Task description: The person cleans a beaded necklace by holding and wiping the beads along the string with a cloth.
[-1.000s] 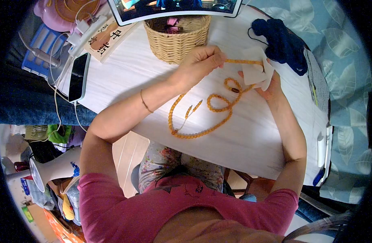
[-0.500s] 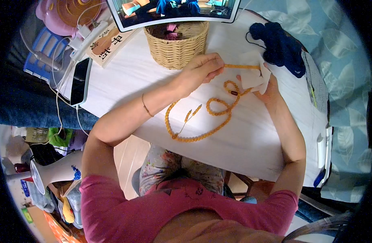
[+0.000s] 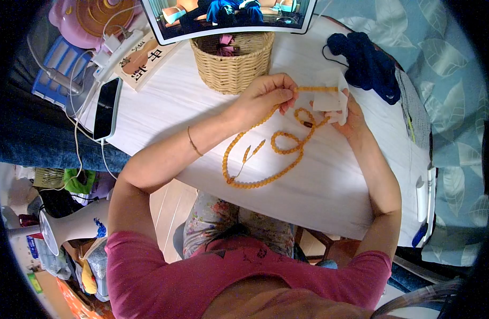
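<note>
A long string of amber-coloured beads point(image 3: 263, 184) lies in loops on the white table, with a dark bead and a small beaded tassel point(image 3: 246, 154) among them. My left hand point(image 3: 266, 101) pinches the strand, and a length of it runs taut across to my right. In my right hand point(image 3: 353, 118) is a white tissue or cloth point(image 3: 329, 99), folded about the beads; the right fingers are partly hidden behind it. More of the strand hangs down from below the white piece.
Beyond my left hand stands a wicker basket point(image 3: 231, 66), under a tablet point(image 3: 234, 21). Dark blue yarn point(image 3: 364, 66) lies at the back right. A phone point(image 3: 107, 109) with a cable, a power strip point(image 3: 117, 50) and a wooden box point(image 3: 143, 61) are at the left.
My left hand has turned, so its thumb and fingers show more, and the strand below it has lifted. The white piece has shifted slightly left along the beads.
</note>
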